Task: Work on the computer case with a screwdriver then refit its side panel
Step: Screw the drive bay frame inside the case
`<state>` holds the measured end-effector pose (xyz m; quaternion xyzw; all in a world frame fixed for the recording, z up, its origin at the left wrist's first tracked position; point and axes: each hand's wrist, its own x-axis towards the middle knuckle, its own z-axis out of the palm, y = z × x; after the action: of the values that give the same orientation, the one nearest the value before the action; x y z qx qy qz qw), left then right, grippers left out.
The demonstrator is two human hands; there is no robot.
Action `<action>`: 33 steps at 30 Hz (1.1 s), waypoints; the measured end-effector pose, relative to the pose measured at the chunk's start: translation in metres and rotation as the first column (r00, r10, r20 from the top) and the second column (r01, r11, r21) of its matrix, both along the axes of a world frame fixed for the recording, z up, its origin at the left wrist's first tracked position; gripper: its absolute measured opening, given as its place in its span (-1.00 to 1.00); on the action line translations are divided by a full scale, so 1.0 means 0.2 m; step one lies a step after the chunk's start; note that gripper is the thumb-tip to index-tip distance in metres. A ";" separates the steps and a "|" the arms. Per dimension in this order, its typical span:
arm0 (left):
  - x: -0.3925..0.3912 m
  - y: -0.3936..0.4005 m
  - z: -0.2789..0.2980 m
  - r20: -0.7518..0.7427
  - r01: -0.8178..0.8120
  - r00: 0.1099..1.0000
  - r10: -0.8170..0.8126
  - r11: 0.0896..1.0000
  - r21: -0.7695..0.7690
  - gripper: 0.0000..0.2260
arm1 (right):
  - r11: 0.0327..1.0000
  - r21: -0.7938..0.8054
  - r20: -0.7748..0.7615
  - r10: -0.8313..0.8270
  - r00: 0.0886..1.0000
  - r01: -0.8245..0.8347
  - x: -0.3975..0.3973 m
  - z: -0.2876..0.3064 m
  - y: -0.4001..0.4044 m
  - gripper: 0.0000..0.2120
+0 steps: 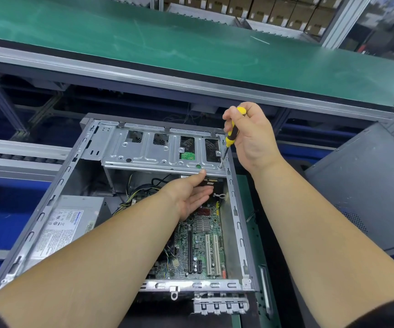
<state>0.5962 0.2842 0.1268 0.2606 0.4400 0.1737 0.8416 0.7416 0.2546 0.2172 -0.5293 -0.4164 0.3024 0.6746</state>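
- Now the case (125, 209) lies open on its side in the middle, with the board (200, 245) and the power supply (68, 223) visible inside.
- The right hand (250, 136) grips the screwdriver (231, 136); its fingers are curled around the yellow and black handle.
- The screwdriver is tilted, and its tip touches a screw (221, 165) at the near right corner of the drive cage (163, 150).
- The left hand (189, 192) reaches into the case, palm up, with straight fingers going under the front edge of the cage; the thumb lies against that edge.
- The fingertips of the left hand are hidden under the cage.
- A dark grey side panel (366, 185) stands tilted just to the right of the case.
- A green conveyor belt (191, 48) runs across behind the case.
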 end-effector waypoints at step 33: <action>0.00 -0.01 0.01 0.001 -0.008 1.000 0.008 1.000 -0.018 -0.73 | 0.999 0.046 -0.158 0.002 0.987 0.005 0.01 -0.02 0.00 -0.66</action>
<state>0.5963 0.2827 0.1295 0.2513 0.4421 0.1730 0.8435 0.7437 0.2539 0.2130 -0.4883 -0.3679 0.3334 0.7177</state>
